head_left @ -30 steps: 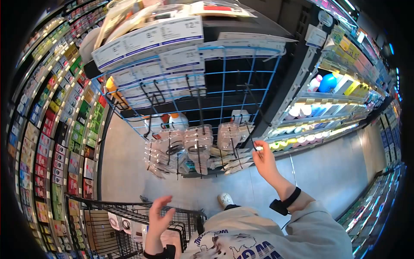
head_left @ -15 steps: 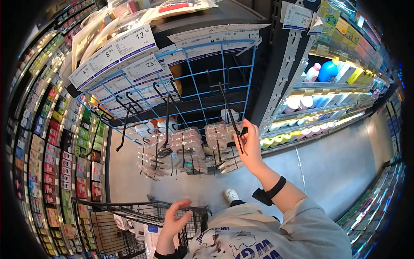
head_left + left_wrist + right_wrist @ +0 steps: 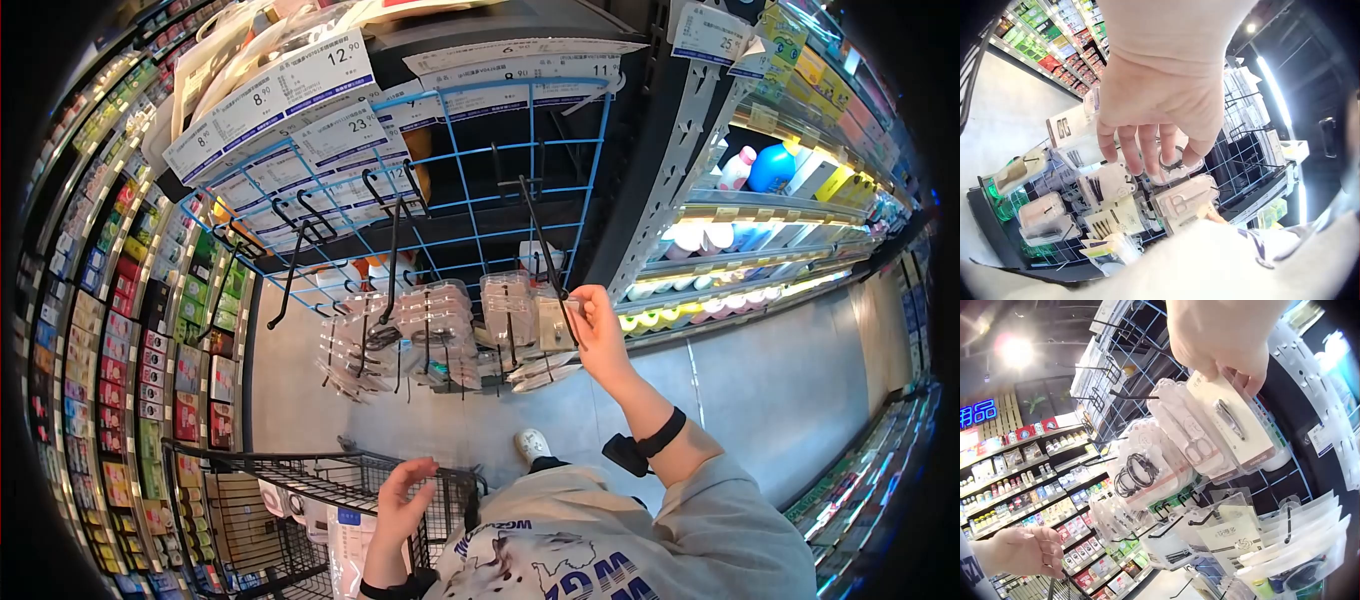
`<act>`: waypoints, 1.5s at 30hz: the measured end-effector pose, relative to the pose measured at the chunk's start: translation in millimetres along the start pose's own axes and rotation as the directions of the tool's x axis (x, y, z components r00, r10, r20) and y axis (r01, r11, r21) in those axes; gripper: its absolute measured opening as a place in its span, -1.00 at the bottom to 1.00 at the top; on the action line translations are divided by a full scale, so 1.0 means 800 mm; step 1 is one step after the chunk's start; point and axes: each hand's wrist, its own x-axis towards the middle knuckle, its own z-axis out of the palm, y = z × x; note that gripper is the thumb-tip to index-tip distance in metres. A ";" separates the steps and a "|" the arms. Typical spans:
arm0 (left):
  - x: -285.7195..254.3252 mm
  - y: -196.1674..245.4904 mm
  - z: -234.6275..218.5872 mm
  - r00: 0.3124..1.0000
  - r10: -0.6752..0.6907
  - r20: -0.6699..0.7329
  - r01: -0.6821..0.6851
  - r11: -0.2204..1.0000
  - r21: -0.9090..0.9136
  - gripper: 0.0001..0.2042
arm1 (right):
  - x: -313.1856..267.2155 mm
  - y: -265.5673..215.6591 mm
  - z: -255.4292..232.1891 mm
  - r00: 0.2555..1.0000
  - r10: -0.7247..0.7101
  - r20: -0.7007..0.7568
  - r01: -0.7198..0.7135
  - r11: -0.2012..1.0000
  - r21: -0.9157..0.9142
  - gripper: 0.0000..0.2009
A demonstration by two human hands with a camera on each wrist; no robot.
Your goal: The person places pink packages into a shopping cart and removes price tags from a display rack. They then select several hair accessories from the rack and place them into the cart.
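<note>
My right hand (image 3: pixel 602 330) pinches the top of a carded nail clipper (image 3: pixel 1230 420) at the wire rack's right side, right by the tip of a long black hook (image 3: pixel 545 255). In the right wrist view, the clipper's cream card (image 3: pixel 1247 447) overlaps packs of small scissors (image 3: pixel 1194 440). Packs of black hair ties (image 3: pixel 1138 475) hang farther left. Over the shopping cart (image 3: pixel 300 462), my left hand (image 3: pixel 400 510) hovers with loosely bent fingers and holds nothing. In the left wrist view, this hand (image 3: pixel 1160 106) overlaps the hanging packs.
The blue wire grid (image 3: pixel 460 170) carries several bare hooks, with price tags (image 3: pixel 270 95) along its top. Lit shelves of bottles (image 3: pixel 700 240) stand to the right, and tall shelves of boxes (image 3: pixel 130 330) to the left. White packs lie in the cart.
My right hand has gone from beside the rack to the hook's tip, where the cream card now shows by its fingers. The left hand stays over the cart. The view has shifted slightly.
</note>
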 end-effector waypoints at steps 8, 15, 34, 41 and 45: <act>0.008 -0.001 0.005 1.000 0.011 0.022 -0.011 1.000 0.020 -0.63 | -0.029 -0.023 -0.015 0.988 0.131 0.084 -0.142 0.979 0.147 -0.80; 0.024 0.015 0.012 0.996 -0.034 0.076 0.031 0.998 0.050 -0.64 | -0.056 -0.048 -0.030 0.969 0.141 0.200 -0.174 0.972 0.156 -0.78; 0.032 0.093 0.068 0.962 -0.045 0.270 0.135 0.937 -0.323 -0.46 | -0.121 -0.114 0.089 0.917 0.253 0.308 -0.363 0.848 0.386 -0.76; -0.046 0.065 -0.033 0.997 -0.072 0.041 0.083 0.907 -0.414 -0.56 | -0.150 -0.128 0.207 0.770 0.282 0.573 -0.499 0.826 0.263 -0.68; -0.144 0.015 -0.184 0.897 -0.088 -0.432 -0.063 0.945 -0.322 -0.56 | -0.163 -0.120 0.243 0.618 0.283 0.733 -0.473 0.879 0.059 -0.68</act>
